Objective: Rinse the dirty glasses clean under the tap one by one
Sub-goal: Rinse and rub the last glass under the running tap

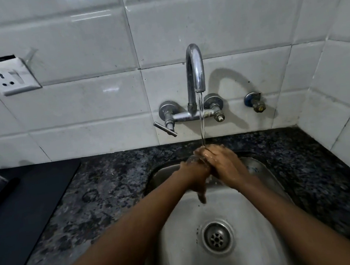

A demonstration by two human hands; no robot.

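Note:
A clear glass (pixel 194 159) is held over the back of the steel sink (pixel 180 229), right under the running stream from the chrome tap (pixel 195 69). My left hand (pixel 193 173) wraps the glass from the left and below. My right hand (pixel 220 164) covers it from the right and on top, its fingers over the rim where the water lands. Most of the glass is hidden by both hands.
The sink drain (pixel 218 238) lies near the front. Speckled dark granite counter (pixel 110 182) surrounds the sink. A black mat (pixel 26 202) lies on the left with a dark object at its far-left edge. A wall socket (pixel 10 78) and spare valve (pixel 256 102) sit on the white tiles.

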